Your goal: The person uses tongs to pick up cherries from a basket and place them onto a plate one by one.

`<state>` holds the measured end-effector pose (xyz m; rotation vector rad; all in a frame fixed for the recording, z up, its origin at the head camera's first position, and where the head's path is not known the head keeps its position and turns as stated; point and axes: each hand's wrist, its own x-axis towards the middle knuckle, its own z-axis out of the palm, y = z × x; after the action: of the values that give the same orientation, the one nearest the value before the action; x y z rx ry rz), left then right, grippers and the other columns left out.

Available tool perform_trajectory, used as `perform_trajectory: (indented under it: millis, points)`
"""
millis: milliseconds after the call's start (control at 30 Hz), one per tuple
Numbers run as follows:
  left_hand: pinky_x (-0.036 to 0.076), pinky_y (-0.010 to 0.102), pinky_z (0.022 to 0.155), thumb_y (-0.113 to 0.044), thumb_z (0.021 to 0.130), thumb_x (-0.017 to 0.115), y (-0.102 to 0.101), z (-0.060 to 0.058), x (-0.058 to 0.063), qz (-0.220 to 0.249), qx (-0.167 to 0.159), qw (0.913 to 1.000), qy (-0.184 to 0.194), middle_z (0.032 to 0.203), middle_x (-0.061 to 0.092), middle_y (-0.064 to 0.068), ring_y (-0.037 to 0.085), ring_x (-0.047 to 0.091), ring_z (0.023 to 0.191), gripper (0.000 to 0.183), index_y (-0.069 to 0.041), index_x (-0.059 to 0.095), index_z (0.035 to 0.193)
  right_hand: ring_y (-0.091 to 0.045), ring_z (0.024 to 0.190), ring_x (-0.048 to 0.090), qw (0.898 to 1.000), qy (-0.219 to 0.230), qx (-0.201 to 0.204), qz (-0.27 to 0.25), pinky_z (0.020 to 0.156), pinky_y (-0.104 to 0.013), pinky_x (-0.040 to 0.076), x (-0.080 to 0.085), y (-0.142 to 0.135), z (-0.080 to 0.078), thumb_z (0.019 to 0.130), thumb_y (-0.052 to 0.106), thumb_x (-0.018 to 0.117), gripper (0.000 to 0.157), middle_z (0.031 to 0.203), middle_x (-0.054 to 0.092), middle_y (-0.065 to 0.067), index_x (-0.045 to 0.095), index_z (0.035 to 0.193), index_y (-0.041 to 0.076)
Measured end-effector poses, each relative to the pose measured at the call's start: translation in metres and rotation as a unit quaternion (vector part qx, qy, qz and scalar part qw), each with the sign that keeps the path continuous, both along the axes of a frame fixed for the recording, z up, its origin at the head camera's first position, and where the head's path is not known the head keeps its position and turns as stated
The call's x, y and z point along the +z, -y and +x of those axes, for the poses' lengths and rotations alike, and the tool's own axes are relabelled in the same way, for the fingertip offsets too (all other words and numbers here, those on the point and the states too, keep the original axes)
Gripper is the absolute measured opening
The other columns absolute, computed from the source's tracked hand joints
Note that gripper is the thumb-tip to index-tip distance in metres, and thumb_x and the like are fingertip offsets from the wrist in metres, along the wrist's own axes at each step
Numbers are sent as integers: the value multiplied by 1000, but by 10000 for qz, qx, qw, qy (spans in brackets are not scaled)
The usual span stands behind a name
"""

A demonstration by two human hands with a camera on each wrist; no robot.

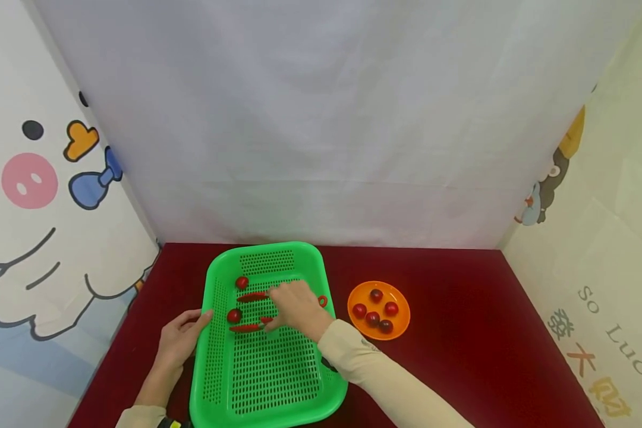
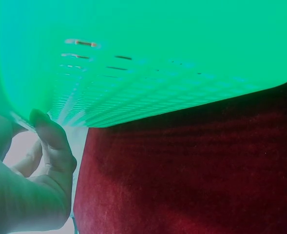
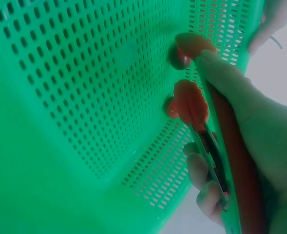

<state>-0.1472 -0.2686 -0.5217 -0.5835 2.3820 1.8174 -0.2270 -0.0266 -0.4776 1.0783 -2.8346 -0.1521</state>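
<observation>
Ahead of me: pale grey fabric backdrop (image 1: 321, 125), lightly wrinkled, one horizontal crease low down. On my left: white panel (image 1: 48, 238) printed with a large cartoon bird, orange beak (image 1: 80, 141), pink cheek (image 1: 29, 181). On my right: cream panel (image 1: 610, 238), lettering "So Lucky" (image 1: 633, 355) plus Chinese characters. Below: dark red tabletop (image 1: 460, 333). Light soft, the right side yellower.

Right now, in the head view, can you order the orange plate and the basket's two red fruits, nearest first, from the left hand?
From the left hand:
1. Front red fruit: in the green basket, right of the hand.
2. Back red fruit: beyond the front one.
3. Orange plate: right of the basket.
</observation>
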Motion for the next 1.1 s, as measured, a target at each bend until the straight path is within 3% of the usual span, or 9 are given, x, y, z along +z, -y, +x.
perform_trajectory:
  millis: [300, 867, 1100]
  points:
    - [46, 28, 58, -48, 101, 65, -1, -1, 2, -61, 10, 10000, 6, 91, 71, -3, 10, 53, 61, 64, 0, 53, 142, -8, 52, 17, 9999, 81, -87, -43, 43, -22, 18, -4, 1, -2, 74, 68, 83, 59, 55, 24, 7, 47, 66, 22]
    - [45, 29, 57, -49, 100, 65, 1, -3, -3, -67, 2, 10000, 48, 88, 70, -5, 10, 52, 61, 65, 0, 53, 142, -7, 47, 21, 9995, 146, -46, -266, 41, -21, 22, -6, -5, -3, 74, 65, 83, 54, 51, 25, 8, 52, 65, 23]
    - [46, 29, 59, -48, 101, 64, 1, -3, -2, -71, -35, 9999, 67, 92, 71, -4, 10, 55, 64, 66, 1, 52, 143, -7, 48, 20, 9990, 146, -85, -403, 41, -21, 18, -5, -11, -5, 75, 66, 83, 59, 54, 21, 7, 45, 63, 23]
